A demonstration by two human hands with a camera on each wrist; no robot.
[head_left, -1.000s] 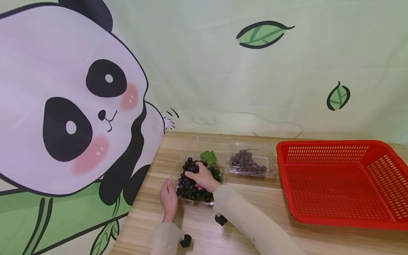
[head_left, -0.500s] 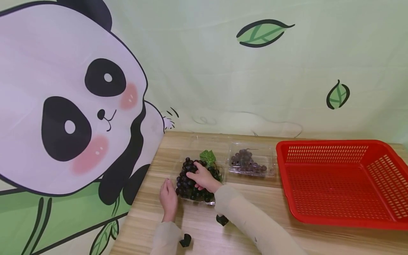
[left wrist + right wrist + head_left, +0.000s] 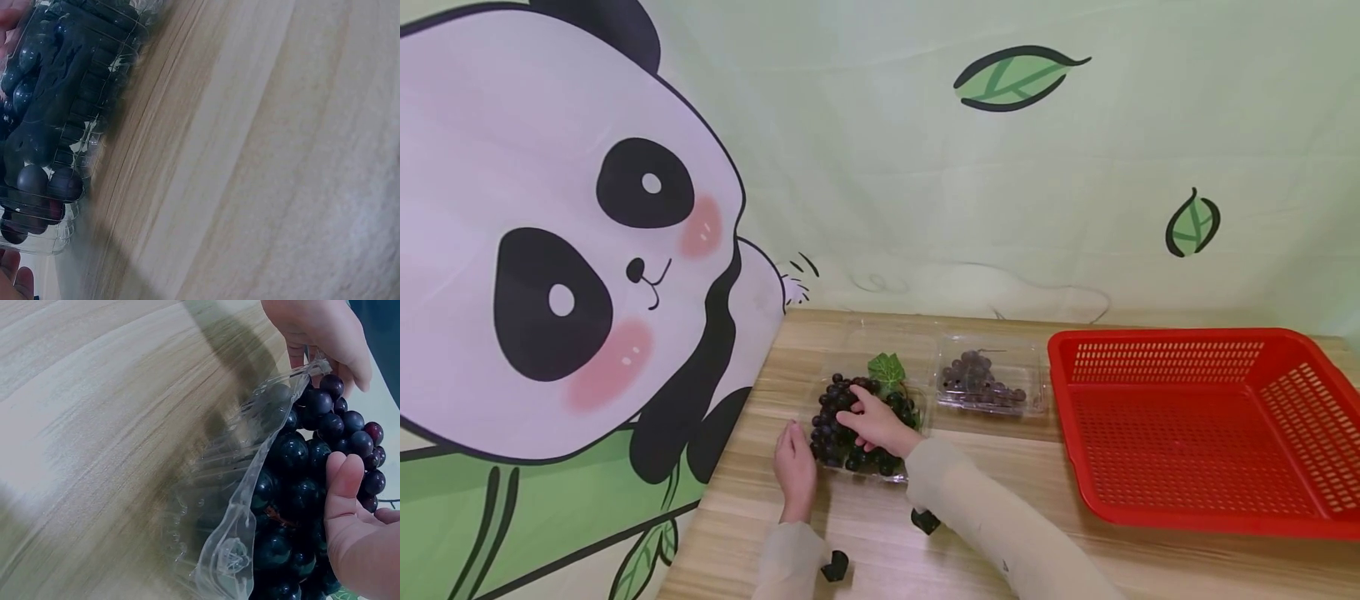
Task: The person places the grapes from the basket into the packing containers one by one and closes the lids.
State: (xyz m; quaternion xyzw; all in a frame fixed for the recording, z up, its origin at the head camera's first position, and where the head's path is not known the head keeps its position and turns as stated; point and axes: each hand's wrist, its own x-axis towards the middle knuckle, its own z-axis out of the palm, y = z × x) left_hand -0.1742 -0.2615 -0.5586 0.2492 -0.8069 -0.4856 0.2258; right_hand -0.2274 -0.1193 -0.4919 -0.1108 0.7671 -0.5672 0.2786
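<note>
Dark grapes [image 3: 827, 429] fill a clear plastic box [image 3: 868, 477] whose lid lies back behind it. A green leaf [image 3: 887, 369] sticks up at the back of the fruit. My right hand [image 3: 883, 425] is over the box, its thumb and index finger extended and pressing on the grapes. In the right wrist view, the thumb [image 3: 344, 487] touches grapes near smaller purple ones [image 3: 359, 442]. My left hand [image 3: 795, 471] stands at the box's left side, fingers fairly straight and together. From the right wrist view, its fingers partly hide behind the box's edge.
A second clear box [image 3: 1030, 392] with purple grapes [image 3: 973, 375] stands just right of the first. Farther right is a large red plastic basket [image 3: 1078, 483]. A cloth printed with a panda hangs behind the wooden table [image 3: 865, 558].
The grapes at the left of the box have shifted slightly left and toward me under my right hand. My left hand has stayed by the box.
</note>
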